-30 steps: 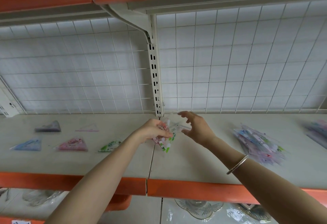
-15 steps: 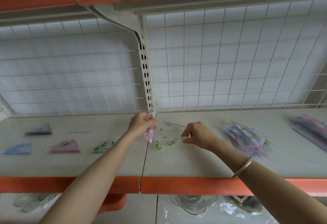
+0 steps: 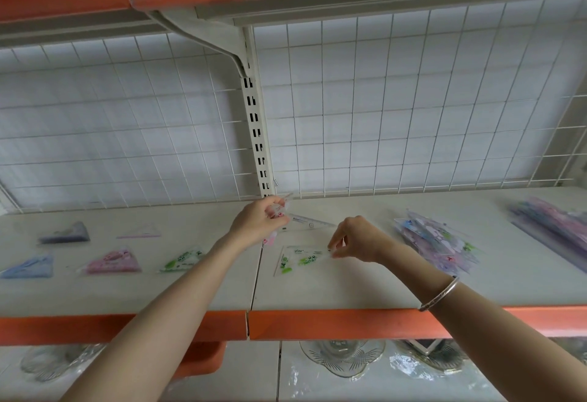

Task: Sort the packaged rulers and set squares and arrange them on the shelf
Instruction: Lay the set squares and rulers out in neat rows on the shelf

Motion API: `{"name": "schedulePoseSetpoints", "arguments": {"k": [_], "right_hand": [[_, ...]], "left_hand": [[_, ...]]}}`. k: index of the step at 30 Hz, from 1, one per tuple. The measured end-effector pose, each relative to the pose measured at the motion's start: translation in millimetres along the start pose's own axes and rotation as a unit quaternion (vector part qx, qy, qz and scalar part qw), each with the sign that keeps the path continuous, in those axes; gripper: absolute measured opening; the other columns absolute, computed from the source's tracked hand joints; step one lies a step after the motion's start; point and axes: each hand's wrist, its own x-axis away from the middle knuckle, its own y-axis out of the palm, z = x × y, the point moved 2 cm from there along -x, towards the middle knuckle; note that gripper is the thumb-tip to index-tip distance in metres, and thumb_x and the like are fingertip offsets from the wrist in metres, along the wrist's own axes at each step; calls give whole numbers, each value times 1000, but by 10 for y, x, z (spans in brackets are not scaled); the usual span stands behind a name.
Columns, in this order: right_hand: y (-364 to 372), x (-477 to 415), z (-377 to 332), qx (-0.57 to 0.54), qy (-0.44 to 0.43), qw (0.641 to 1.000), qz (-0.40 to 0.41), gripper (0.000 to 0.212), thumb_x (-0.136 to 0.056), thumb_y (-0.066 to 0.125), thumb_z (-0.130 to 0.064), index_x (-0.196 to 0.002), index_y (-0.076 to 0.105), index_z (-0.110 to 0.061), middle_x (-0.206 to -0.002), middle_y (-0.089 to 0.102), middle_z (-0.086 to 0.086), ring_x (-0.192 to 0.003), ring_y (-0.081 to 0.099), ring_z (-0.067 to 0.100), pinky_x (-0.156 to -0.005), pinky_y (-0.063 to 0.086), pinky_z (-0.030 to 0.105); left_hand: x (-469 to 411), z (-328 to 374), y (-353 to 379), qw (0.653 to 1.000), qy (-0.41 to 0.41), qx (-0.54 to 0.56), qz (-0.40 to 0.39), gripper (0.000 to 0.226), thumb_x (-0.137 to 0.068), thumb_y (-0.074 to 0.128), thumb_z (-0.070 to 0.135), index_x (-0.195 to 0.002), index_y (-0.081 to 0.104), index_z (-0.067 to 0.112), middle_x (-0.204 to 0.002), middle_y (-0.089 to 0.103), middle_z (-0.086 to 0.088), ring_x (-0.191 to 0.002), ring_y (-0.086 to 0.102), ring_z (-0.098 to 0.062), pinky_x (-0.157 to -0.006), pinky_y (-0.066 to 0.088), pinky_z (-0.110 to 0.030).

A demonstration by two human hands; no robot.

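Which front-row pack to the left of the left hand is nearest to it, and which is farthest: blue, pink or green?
1. Green set square pack, just left of the left hand.
2. Pink set square pack, middle of the row.
3. Blue set square pack, far left end.

Bare, sleeveless forearms, a thin silver bangle point(image 3: 440, 294) round the right wrist.
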Motion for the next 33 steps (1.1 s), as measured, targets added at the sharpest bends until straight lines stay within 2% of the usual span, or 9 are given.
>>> {"name": "schedulePoseSetpoints", "arguments": {"k": [3,7,12,15,20,24,29,31,33], "right_hand": [[-11,31,14,2,0,1000,1,16,-78,71,-9,-92,77,-10,-85,72,2,-54,51,-10,-56,36,1],[-17,78,41,5,3,1000,3,15,-76,73,-10,-91,77,-10,-86,74,4,-53,50,-6,-55,36,1],[-43,131,71,5,6,1000,2,12,-74,76,-13,-86,78,-12,-82,74,0,-52,53,-12,-55,38,2],[-39,153,69,2,2,1000,4,9,-75,73,-11,-82,78,-11,-81,74,1,-51,52,-15,-56,39,4],[-19,158,44,-14,6,1000,12,10,-76,74,-10,-85,77,-9,-81,74,4,-51,51,-17,-53,36,3],[-28,162,33,-10,11,1000,11,13,-77,74,-13,-89,77,-9,-85,73,5,-51,52,-9,-52,35,3],[-191,181,184,6,39,993,113,18,-82,72,-16,-99,72,-11,-100,65,5,-70,50,0,-61,33,6],[-274,195,279,49,63,987,143,22,-84,69,-20,-105,70,-15,-110,63,4,-96,55,13,-79,37,18],[-336,215,370,120,98,977,145,31,-84,68,-28,-114,66,-22,-123,58,1,-119,45,21,-96,31,30]], "left_hand": [[-11,34,73,999,24,-10,-23,36,-88,62,33,-123,57,36,-87,54,7,-58,55,-12,-69,43,-26],[-83,9,166,998,41,-48,-32,46,-90,60,33,-135,52,28,-100,51,-1,-90,53,-17,-80,39,-25],[-145,-3,221,997,37,-64,-34,51,-92,57,36,-141,44,30,-103,47,-2,-103,51,-26,-97,43,-42],[-157,47,229,997,46,-55,-34,52,-93,57,33,-142,42,30,-102,46,-2,-109,49,-29,-98,40,-37],[-148,151,218,998,57,-11,-25,52,-90,64,27,-139,47,19,-102,53,0,-90,49,-15,-78,36,-24],[-135,219,212,999,45,19,-8,40,-85,70,29,-118,52,14,-99,59,4,-84,54,-14,-69,37,-25],[-164,305,289,998,61,28,-8,35,-78,77,29,-103,57,14,-101,58,4,-94,54,-10,-75,36,-20],[-193,352,356,997,74,19,-16,34,-74,80,29,-99,60,17,-102,61,1,-94,55,-12,-76,38,-21],[-207,423,429,996,84,-2,-23,34,-74,81,29,-101,63,19,-105,60,2,-93,55,-11,-77,38,-23]]}}
